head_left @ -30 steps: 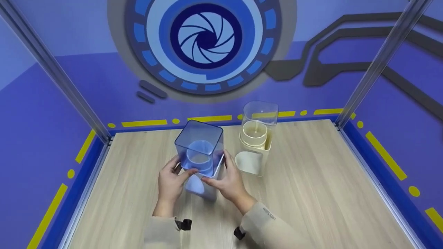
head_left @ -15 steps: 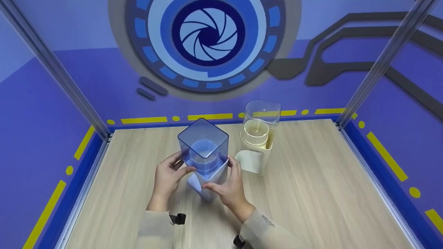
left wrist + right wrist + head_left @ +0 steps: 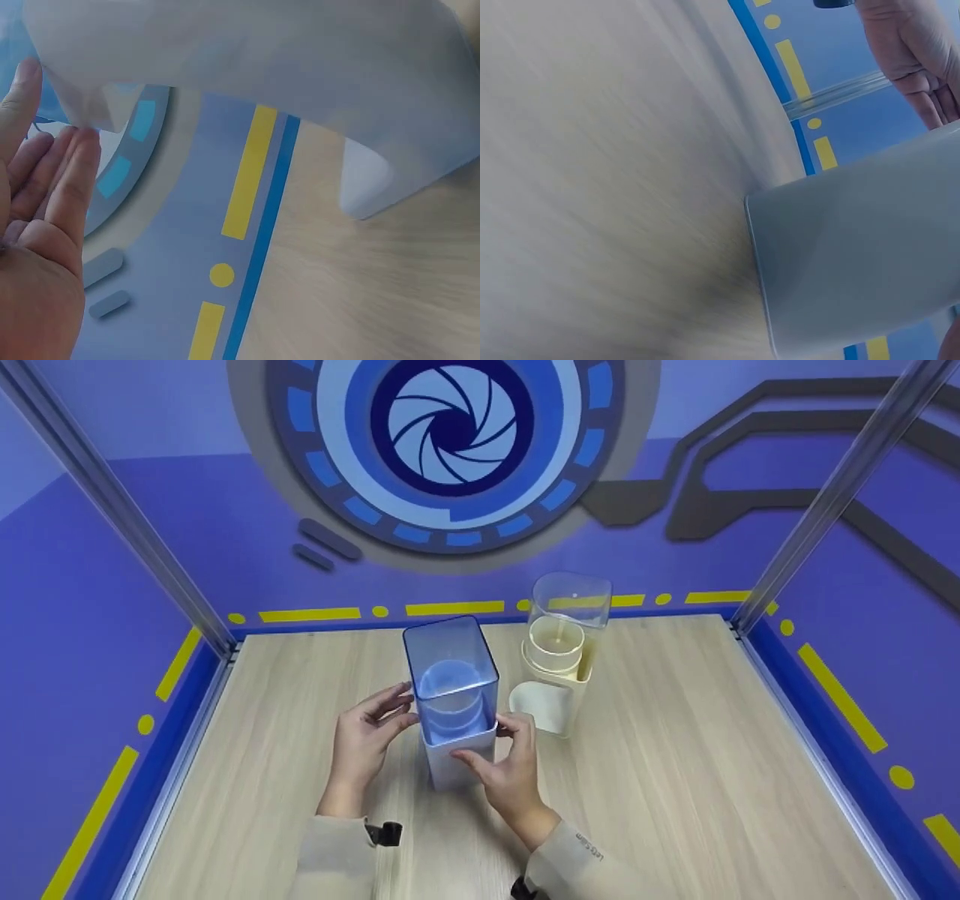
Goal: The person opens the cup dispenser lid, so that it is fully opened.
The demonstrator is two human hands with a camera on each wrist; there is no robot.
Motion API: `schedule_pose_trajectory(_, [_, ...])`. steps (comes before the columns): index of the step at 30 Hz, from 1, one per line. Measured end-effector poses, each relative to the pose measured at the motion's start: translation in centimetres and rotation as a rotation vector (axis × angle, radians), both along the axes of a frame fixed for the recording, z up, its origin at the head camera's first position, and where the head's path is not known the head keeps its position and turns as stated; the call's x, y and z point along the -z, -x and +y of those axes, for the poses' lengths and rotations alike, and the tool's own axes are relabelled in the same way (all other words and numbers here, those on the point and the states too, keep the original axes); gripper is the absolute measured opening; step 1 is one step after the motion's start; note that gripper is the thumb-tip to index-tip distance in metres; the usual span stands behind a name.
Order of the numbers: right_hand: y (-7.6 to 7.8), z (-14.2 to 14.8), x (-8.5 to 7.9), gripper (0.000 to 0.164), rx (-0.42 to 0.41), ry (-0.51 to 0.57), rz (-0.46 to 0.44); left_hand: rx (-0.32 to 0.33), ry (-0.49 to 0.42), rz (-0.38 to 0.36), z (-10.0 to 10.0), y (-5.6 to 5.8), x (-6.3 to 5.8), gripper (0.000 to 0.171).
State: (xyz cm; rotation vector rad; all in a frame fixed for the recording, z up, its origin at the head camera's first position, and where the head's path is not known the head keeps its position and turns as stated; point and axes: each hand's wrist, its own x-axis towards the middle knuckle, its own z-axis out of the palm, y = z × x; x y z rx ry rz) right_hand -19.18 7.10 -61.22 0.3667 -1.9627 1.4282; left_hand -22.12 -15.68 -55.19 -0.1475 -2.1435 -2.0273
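A tall box-shaped container [image 3: 461,765] with a white body and a clear bluish cover [image 3: 450,649] is between my hands; a round cup shape shows through the cover. My right hand [image 3: 514,776] holds it at the right, thumb on the near face and fingers at the side. My left hand [image 3: 361,742] is at its left side, fingers loosely extended, fingertips close to or touching the wall. In the left wrist view a pale rounded tongue [image 3: 364,180] juts from the container's lower part. Whether its base [image 3: 759,277] touches the table cannot be told.
A similar cream container [image 3: 574,709] stands behind to the right, its clear lid [image 3: 571,598] raised and a pale tongue [image 3: 541,706] at its front. The wooden table [image 3: 675,780] is bordered by blue printed walls [image 3: 157,547] and metal posts [image 3: 817,502].
The container has turned so that a plain white face now points toward me and its tongue is out of the head view. My left hand's hold has loosened; my right hand shifted slightly right.
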Motion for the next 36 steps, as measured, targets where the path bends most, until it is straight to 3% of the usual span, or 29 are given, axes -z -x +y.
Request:
schedule_pose_trajectory(5, [0.2,0.3,0.3,0.074,-0.022,0.005,0.033,0.016,-0.035,0.036,0.2,-0.4,0.2,0.047])
schedule_pose_trajectory(12, [0.5,1.6,-0.3,0.070,-0.121,0.039,-0.024,-0.032,0.002,0.099,0.5,-1.4,0.5,0.042])
schedule_pose_trajectory(16, [1.7,3.2,-1.6,0.080,-0.295,0.108,-0.089,-0.058,0.008,0.156,0.7,-2.2,0.4,0.047])
schedule_pose_trajectory(19, [3.4,4.4,-3.1,0.105,-0.503,0.160,-0.191,-0.049,-0.013,0.171,0.9,-2.7,0.2,0.064])
schedule_pose_trajectory(22, [5.3,5.3,-4.4,0.135,-0.686,0.133,-0.324,-0.045,-0.013,0.136,1.2,-3.5,0.0,0.086])
schedule_pose_trajectory(26, [7.6,6.0,-5.3,0.155,-0.858,0.062,-0.400,-0.046,0.026,0.081,2.2,-4.6,-0.3,0.101])
schedule_pose_trajectory(31, [9.5,6.0,-6.0,0.152,-0.974,0.034,-0.427,-0.055,0.118,0.103,3.9,-5.3,-0.5,0.101])
schedule_pose_trajectory(36, [10.1,5.7,-6.3,0.140,-0.965,-0.003,-0.451,-0.125,0.170,0.130,4.7,-5.5,-0.5,0.089])
